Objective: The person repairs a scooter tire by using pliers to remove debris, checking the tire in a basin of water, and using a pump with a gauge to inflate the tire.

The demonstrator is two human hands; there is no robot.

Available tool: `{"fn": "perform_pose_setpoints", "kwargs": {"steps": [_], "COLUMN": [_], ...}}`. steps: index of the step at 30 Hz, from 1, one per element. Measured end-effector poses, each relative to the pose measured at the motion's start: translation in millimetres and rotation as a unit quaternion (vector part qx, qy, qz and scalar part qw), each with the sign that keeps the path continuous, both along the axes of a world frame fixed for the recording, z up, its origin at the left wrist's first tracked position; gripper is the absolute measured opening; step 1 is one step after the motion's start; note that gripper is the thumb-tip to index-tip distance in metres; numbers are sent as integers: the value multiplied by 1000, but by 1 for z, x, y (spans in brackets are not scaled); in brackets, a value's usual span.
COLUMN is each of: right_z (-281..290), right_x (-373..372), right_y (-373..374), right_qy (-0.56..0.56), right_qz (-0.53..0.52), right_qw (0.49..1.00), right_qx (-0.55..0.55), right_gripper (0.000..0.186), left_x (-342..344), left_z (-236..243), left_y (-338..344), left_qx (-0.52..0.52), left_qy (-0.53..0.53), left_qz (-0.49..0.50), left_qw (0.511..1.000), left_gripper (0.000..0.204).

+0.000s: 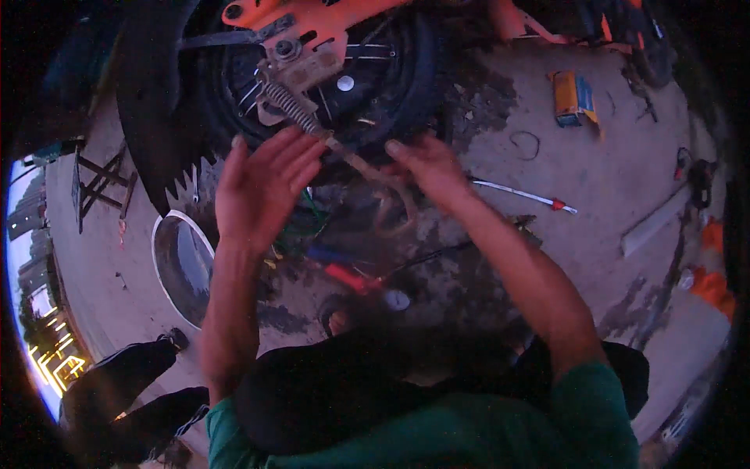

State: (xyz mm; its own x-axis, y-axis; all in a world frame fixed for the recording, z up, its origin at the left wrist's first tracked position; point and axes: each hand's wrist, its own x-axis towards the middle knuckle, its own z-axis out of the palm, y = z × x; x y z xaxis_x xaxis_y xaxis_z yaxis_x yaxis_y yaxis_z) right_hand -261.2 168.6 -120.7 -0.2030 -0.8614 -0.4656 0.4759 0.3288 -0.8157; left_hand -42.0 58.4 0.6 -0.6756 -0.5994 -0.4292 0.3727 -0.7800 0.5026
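Observation:
In front of me is a wheel with a black tyre (422,66), under an orange metal frame (328,27). A rusty stand bar (363,168) with a coil spring (289,105) slants down from the wheel's hub area and ends in a curved foot. My left hand (266,184) is open, fingers stretched toward the tyre's lower edge beside the spring. My right hand (430,168) is at the tyre's lower right, its thumb apart and its other fingers partly hidden. No held object shows in either hand.
A pump with a red part (351,277) and a round gauge (397,299) lies near my feet. A pale-rimmed basin (183,266) stands left, a folding stool (101,184) beyond it. At right are a yellow-blue box (573,99) and a thin rod (523,195). Another person's legs (129,383) show lower left.

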Motion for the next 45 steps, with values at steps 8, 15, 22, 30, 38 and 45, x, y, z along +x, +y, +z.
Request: {"fn": "perform_pose_setpoints", "kwargs": {"steps": [8, 15, 22, 30, 38, 45], "right_z": [0, -1, -3, 6, 5, 4], "right_x": [-4, -6, -7, -7, -53, -43], "right_y": [-3, -2, -2, -3, -26, -26], "right_qy": [-35, -24, -50, -21, 69, 83], "right_qz": [19, 41, 50, 57, -43, -75], "right_qw": [999, 999, 997, 998, 997, 994], "right_qx": [-13, -21, -40, -32, 18, -19], "right_gripper": [41, 43, 43, 43, 57, 59], "left_x": [87, 156, 200, 210, 211, 241], "left_z": [-15, -19, -27, -32, -28, -39], "left_y": [28, 51, 65, 71, 76, 85], "left_qx": [-42, -28, -36, -15, -5, -19], "left_qy": [-87, -190, -269, -321, -327, -308], "left_qz": [119, 231, 264, 285, 283, 241], "left_qw": [988, 954, 926, 903, 902, 920], "left_gripper": [60, 47, 44, 42, 38, 41]}}
